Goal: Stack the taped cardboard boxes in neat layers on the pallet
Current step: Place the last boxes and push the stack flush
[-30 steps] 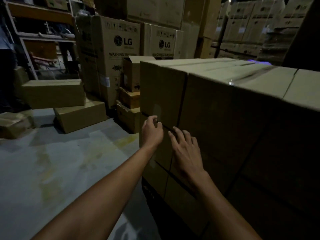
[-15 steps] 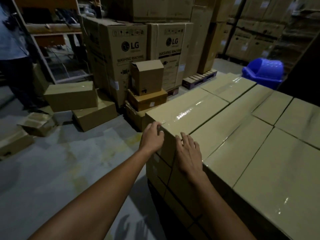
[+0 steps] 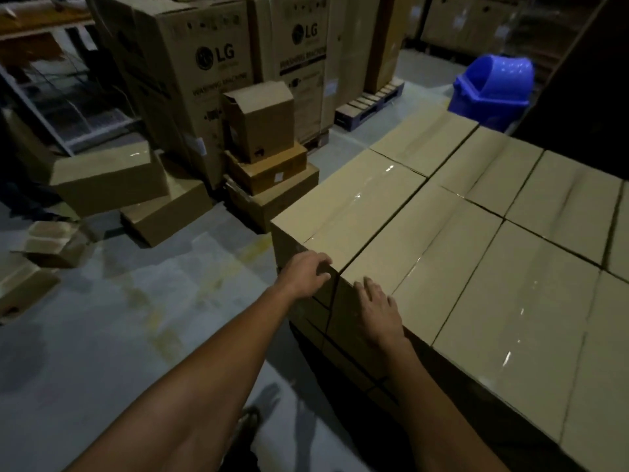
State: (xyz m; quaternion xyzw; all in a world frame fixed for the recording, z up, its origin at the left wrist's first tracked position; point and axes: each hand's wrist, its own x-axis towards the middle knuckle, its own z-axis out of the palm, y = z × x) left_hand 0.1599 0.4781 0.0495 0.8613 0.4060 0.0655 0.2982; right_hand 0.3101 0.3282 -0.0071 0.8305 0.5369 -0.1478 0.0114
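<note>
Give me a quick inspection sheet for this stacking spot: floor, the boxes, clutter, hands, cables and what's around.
Surface: grey concrete floor, stained yellowish in patches.
Job's things: taped boxes form a flush top layer; the pallet beneath is hidden.
Clutter: loose cartons lie tilted on the floor at left; an opened small carton sits nearby.
Hands: left hand curls over the near corner box's edge; right hand lies flat on the next box's front face.
Cables: nothing seen.
Surroundings: tall LG cartons, a small box pile, a blue bin, an empty pallet, shelving far left.
</note>
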